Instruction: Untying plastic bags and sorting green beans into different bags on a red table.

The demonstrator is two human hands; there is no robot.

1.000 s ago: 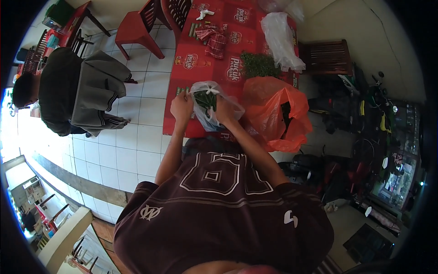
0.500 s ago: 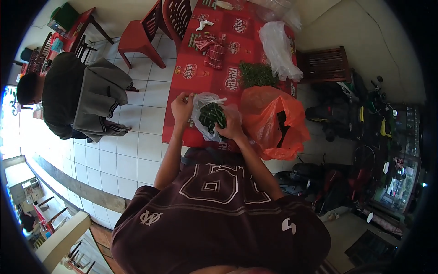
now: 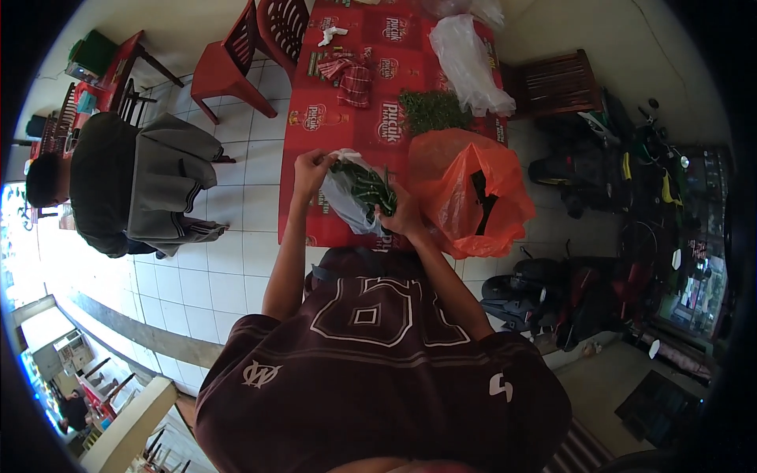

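Observation:
A clear plastic bag lies at the near edge of the red-covered table, bunched between my hands. Dark green leafy vegetables with pale stems stretch slantwise across its mouth. My left hand is closed in a pinch at the bag's upper left edge, by the tips of the greens. At the other end, my right hand has its fingers wrapped round the lower part of the bunch. An open orange plastic bag stands just right of my right hand, dark contents partly showing inside.
Beyond the orange bag lies a heap of small green leaves, with a crumpled clear plastic bag behind. A red checked cloth and a white scrap lie farther back. Red chairs, a seated person and parked motorbikes surround the table.
The greens, earlier bunched inside the clear bag, now stretch up toward my left hand. The bag's white gathered top no longer stands over them. The view has shifted slightly.

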